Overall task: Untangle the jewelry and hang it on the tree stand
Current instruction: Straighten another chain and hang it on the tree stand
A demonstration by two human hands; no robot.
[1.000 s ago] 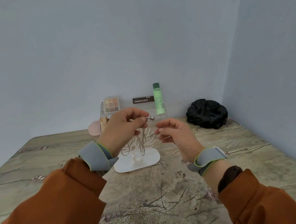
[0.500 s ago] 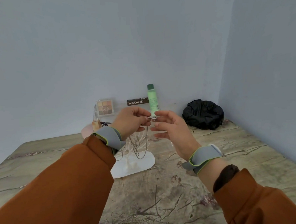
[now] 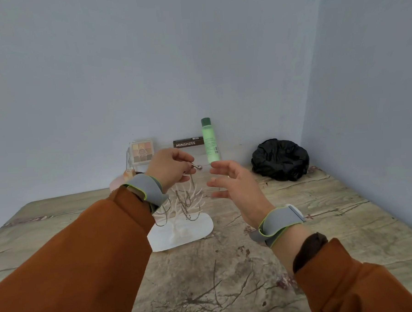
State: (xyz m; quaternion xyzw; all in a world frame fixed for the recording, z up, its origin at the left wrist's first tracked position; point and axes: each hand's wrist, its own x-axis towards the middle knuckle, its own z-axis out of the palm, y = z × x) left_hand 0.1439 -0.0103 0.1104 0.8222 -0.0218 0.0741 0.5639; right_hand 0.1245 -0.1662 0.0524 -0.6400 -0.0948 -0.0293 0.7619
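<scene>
Left hand [image 3: 169, 166] fingers pinch a chain [image 3: 191, 178] above the tree stand [image 3: 180, 233]; right hand [image 3: 235, 183] spread.

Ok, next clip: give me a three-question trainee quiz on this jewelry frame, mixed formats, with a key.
1. True or false: the left hand pinches a chain that hangs down toward the tree stand.
2. The right hand is: A) gripping the green bottle B) open and holding nothing C) flat on the table.
3. Fill in: chains already hang on the white ____ stand.

Key: 1 true; 2 B; 3 tree.
</scene>
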